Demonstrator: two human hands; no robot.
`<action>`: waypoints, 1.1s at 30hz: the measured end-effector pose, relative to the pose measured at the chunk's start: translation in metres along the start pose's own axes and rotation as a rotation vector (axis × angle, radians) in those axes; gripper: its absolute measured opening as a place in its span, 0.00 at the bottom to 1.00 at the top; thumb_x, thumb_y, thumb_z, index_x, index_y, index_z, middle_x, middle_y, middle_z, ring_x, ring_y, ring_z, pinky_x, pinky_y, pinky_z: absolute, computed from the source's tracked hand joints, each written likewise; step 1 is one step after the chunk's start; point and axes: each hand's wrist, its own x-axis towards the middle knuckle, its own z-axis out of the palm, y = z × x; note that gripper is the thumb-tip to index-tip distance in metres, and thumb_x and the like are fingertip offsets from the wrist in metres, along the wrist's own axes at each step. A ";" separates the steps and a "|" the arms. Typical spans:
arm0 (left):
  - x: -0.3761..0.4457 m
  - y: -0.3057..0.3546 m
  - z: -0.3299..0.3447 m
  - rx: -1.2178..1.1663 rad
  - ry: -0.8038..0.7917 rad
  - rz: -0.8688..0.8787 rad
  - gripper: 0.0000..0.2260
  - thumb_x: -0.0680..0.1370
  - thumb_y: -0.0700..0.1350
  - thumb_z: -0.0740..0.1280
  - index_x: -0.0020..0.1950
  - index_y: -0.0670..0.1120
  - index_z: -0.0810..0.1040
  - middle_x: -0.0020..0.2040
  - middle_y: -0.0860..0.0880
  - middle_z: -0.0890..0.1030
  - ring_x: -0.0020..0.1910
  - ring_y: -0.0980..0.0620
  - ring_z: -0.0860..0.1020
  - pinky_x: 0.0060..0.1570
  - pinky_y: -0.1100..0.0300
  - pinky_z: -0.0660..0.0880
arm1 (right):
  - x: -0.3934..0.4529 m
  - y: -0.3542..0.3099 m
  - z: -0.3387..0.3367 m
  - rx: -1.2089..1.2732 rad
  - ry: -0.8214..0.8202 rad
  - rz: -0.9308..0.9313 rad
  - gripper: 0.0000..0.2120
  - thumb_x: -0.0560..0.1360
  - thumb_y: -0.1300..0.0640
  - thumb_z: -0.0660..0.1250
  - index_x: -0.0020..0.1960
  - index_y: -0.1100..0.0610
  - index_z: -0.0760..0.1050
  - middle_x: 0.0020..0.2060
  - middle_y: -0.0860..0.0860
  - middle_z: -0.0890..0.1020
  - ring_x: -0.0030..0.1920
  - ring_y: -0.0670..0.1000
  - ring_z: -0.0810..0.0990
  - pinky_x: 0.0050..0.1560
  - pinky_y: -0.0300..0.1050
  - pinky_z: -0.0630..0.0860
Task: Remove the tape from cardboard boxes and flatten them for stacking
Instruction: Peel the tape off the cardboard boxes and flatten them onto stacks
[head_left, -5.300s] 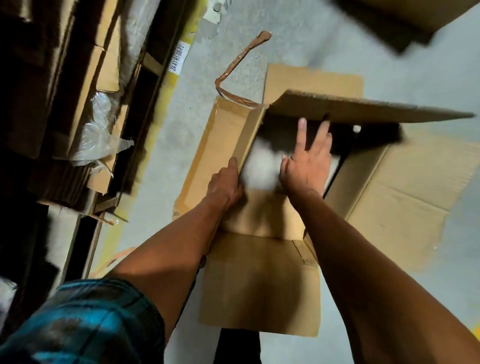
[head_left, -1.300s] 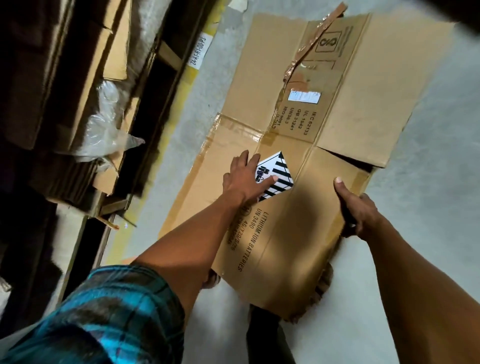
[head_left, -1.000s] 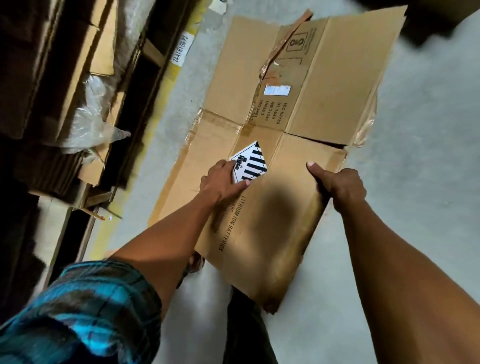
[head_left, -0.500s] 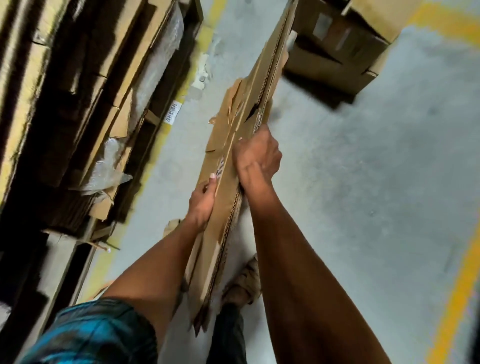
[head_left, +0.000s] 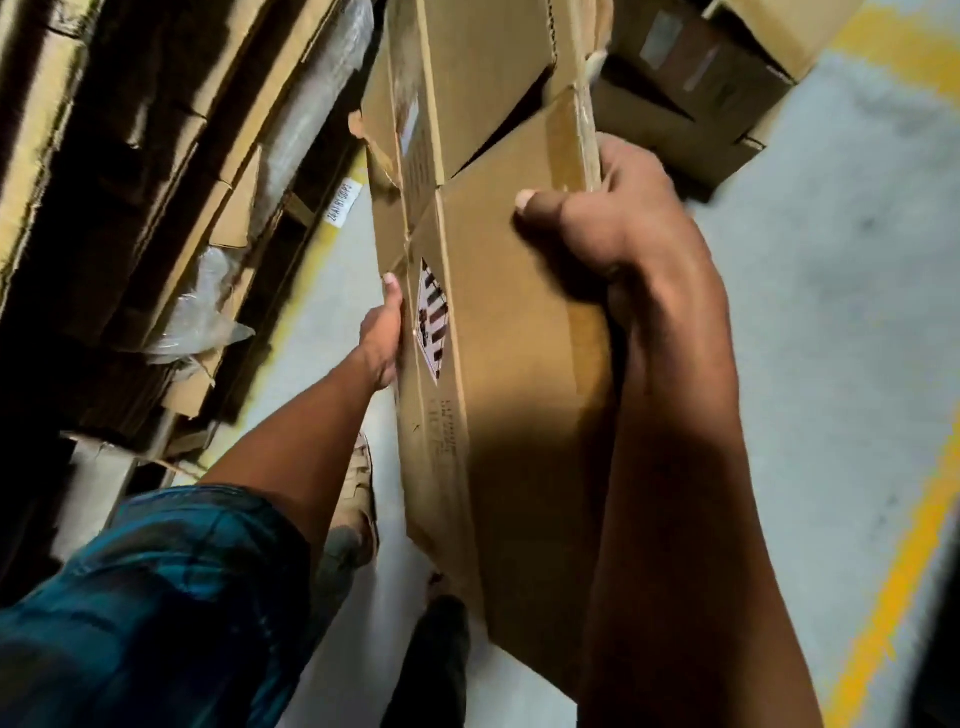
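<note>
A flattened brown cardboard box with a striped diamond label is lifted off the floor and tilted in front of me. My left hand grips its left edge, thumb on the printed face, fingers hidden behind. My right hand grips the right edge higher up, thumb pressed on the face. The box's upper flaps reach past the frame's top, with a dark gap between two of them.
Stacks of flattened cardboard and clear plastic wrap fill the rack on the left. Taped boxes stand on the grey floor at top right. Yellow floor lines run along both sides. My shoe shows below the box.
The box lay flat on the floor a second ago; both hands lifted it edge-on, and now its printed face has turned back toward me, held closer and higher.
</note>
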 end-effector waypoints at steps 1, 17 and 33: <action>0.010 -0.001 -0.006 -0.025 0.006 -0.018 0.37 0.72 0.77 0.52 0.62 0.49 0.78 0.55 0.53 0.81 0.53 0.52 0.80 0.50 0.58 0.73 | -0.003 0.000 -0.004 0.057 -0.018 -0.016 0.16 0.67 0.51 0.76 0.54 0.46 0.79 0.43 0.45 0.85 0.44 0.51 0.85 0.47 0.48 0.83; 0.014 0.058 -0.047 -0.104 -0.409 -0.109 0.42 0.71 0.77 0.47 0.52 0.47 0.87 0.53 0.40 0.84 0.52 0.42 0.84 0.51 0.47 0.81 | -0.110 0.043 -0.044 0.701 0.048 0.014 0.12 0.68 0.62 0.69 0.50 0.52 0.82 0.44 0.56 0.87 0.42 0.57 0.86 0.39 0.53 0.81; 0.008 0.051 -0.111 -0.097 -0.283 -0.079 0.37 0.71 0.77 0.52 0.43 0.49 0.87 0.43 0.41 0.85 0.43 0.41 0.84 0.46 0.46 0.81 | -0.075 0.067 -0.014 0.805 -0.034 0.121 0.21 0.70 0.61 0.68 0.64 0.56 0.76 0.48 0.55 0.86 0.43 0.55 0.86 0.39 0.49 0.81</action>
